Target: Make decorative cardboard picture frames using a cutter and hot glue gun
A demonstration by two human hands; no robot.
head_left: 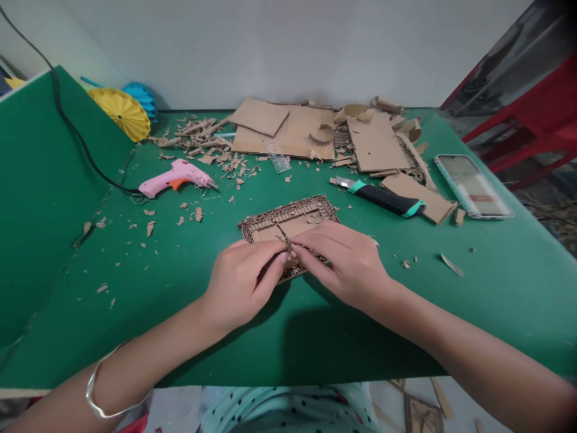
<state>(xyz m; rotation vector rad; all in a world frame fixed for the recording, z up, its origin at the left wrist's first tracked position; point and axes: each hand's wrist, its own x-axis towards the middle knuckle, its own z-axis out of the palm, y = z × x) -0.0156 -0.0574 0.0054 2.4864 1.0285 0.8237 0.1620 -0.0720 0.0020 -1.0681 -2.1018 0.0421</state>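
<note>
Both of my hands meet over a small cardboard frame (288, 211) with corrugated edging, which lies on the green table. Between their fingertips is a thin strip of corrugated cardboard (282, 232), held up at a slant. My left hand (246, 279) pinches its lower end from the left. From the right, my right hand (345, 258) pinches it close to the same spot. My hands cover the near part of the frame, and the strip's lower end is partly hidden by the fingers.
A pink glue gun (178, 176) with a black cord lies at left. To the right are a box cutter (383, 197), blade out, and a phone (473, 186). Cardboard sheets (288, 129) and scraps line the back wall. Paper fans (121, 114) stand at back left.
</note>
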